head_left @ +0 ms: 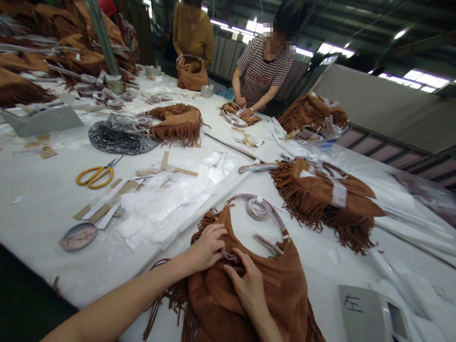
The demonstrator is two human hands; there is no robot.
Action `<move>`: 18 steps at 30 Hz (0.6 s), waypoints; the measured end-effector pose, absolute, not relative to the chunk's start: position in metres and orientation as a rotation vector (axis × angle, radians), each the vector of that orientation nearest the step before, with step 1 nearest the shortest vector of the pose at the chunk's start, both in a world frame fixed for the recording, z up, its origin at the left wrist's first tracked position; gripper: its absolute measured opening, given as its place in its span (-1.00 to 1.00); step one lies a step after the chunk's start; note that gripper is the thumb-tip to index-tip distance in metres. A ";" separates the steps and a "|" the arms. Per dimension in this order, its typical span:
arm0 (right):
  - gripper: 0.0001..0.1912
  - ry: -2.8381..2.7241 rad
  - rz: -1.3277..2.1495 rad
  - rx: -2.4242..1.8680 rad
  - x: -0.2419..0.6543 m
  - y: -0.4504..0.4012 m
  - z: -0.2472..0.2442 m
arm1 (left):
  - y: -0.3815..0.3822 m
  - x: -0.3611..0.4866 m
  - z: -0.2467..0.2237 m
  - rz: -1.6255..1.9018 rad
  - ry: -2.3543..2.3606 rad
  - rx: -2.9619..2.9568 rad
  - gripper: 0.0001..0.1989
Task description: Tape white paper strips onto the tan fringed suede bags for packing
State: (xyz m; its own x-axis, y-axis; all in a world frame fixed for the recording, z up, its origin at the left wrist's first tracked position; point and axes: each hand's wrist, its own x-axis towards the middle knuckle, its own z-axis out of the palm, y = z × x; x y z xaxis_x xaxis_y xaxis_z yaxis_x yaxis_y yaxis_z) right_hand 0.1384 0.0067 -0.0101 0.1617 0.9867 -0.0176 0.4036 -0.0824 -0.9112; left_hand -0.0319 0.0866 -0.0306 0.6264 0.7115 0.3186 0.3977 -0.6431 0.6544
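A brown suede fringed handbag [281, 280] lies before me on the white table, its wrapped handle arching away from me. My left hand [210, 244] is closed at the bag's upper middle, its fingertips on a small strip of translucent wrapping [229, 255]. On the other side of that strip is my right hand [248, 282], thumb and forefinger apart, resting against the suede. A coiled wrapped strap [258, 208] sits inside the handle's arch. What lies under my left fingers is partly hidden.
Yellow-handled scissors [95, 176], card strips [103, 204] and white tissue sheets [153, 213] are at left. Another fringed bag [320, 190] lies at right, near a grey tape dispenser [366, 311]. Across the table, a person in a striped shirt [261, 66] handles a bag.
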 end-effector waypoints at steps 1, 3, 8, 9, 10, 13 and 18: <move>-0.55 -1.350 0.902 -1.622 0.138 0.006 -0.011 | 0.087 -0.032 -0.031 0.768 0.865 2.325 -0.93; -0.55 -1.365 0.891 -1.618 0.138 0.007 -0.014 | 0.088 -0.031 -0.030 0.743 0.852 2.354 -0.91; -0.70 -1.535 0.831 -1.596 0.138 0.012 -0.017 | 0.090 -0.028 -0.033 0.662 0.838 2.407 -0.91; -0.73 -1.575 0.819 -1.595 0.138 0.013 -0.017 | 0.091 -0.027 -0.034 0.653 0.840 2.409 -0.90; -0.77 -1.605 0.807 -1.593 0.137 0.014 -0.018 | 0.091 -0.026 -0.035 0.645 0.841 2.407 -0.90; -0.84 -1.613 0.795 -1.577 0.137 0.018 -0.019 | 0.091 -0.027 -0.035 0.634 0.839 2.381 -0.90; -0.83 -1.461 0.861 -1.611 0.139 0.022 -0.017 | 0.095 -0.036 -0.012 0.680 0.812 2.195 -0.58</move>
